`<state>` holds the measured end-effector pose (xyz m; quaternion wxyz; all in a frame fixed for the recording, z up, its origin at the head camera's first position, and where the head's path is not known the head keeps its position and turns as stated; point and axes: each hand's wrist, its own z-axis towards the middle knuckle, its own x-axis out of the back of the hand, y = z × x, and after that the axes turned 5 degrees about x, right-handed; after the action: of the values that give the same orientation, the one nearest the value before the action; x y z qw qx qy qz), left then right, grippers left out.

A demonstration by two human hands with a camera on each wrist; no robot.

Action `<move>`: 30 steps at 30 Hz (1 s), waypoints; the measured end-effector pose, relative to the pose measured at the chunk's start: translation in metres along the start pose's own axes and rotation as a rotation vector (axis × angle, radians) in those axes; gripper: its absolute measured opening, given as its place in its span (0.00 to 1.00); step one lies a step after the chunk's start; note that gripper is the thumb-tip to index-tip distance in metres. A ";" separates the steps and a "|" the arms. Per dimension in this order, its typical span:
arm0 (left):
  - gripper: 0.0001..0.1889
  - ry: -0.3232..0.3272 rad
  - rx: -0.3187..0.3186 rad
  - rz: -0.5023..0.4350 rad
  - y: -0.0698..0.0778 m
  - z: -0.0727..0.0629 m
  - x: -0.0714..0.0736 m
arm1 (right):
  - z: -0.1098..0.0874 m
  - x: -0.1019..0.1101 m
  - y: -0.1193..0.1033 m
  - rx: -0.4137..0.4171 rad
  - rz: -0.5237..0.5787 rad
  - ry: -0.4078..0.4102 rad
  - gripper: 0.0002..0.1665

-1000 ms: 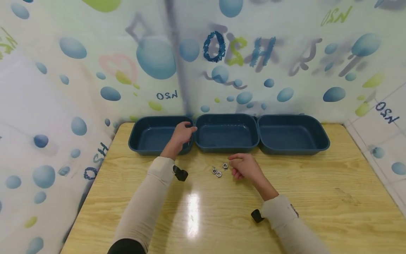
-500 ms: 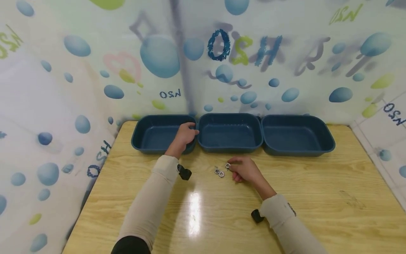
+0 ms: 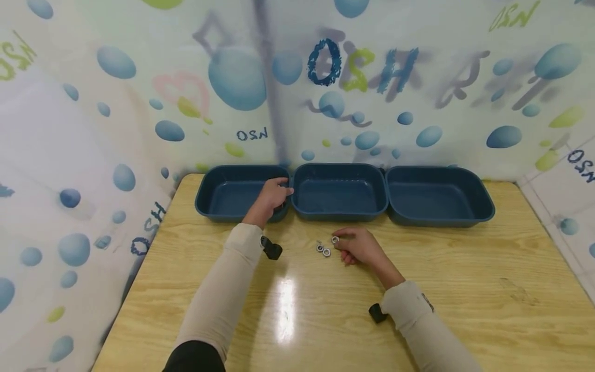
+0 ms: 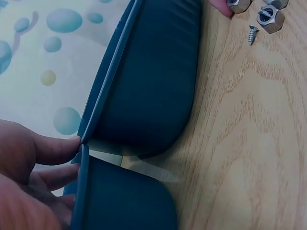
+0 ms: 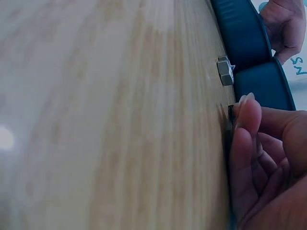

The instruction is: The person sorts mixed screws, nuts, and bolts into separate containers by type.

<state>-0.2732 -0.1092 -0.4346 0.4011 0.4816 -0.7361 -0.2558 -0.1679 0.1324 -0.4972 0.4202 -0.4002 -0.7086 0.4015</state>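
My left hand (image 3: 274, 193) holds the rims where the left bin (image 3: 223, 204) meets the middle bin (image 3: 339, 199). In the left wrist view its thumb lies at the joint, with the other fingers inside the left bin. In front of the middle bin, my right hand (image 3: 362, 246) has its thumb and index finger at a metal hex nut (image 3: 335, 239), pinching it close over the table. Two more hex nuts (image 4: 271, 19) lie side by side just left of those fingertips. A small pointed screw (image 4: 253, 35) lies beside them on the wood.
A third blue bin (image 3: 439, 199) stands at the right end of the row, against the patterned back wall (image 3: 288, 113). All three stand along the far edge of the wooden table (image 3: 325, 320). A bright reflection shows on the tabletop.
My right hand's fingertips have closed in on the nearest nut and now pinch it. The left hand stays at the bin rims. The head view has shifted slightly.
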 end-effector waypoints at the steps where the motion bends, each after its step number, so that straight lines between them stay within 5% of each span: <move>1: 0.27 -0.003 -0.001 0.000 0.001 0.001 0.000 | 0.000 0.000 0.001 0.011 -0.005 0.003 0.20; 15: 0.27 -0.020 -0.017 -0.018 -0.002 -0.001 -0.003 | -0.004 0.005 0.010 0.006 0.091 0.017 0.17; 30: 0.27 -0.035 -0.031 -0.048 -0.004 -0.004 0.004 | -0.005 0.009 -0.002 -0.020 0.047 0.029 0.18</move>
<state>-0.2686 -0.1142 -0.4346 0.3895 0.4884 -0.7269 -0.2852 -0.1669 0.1411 -0.4917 0.4168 -0.4265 -0.6969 0.3984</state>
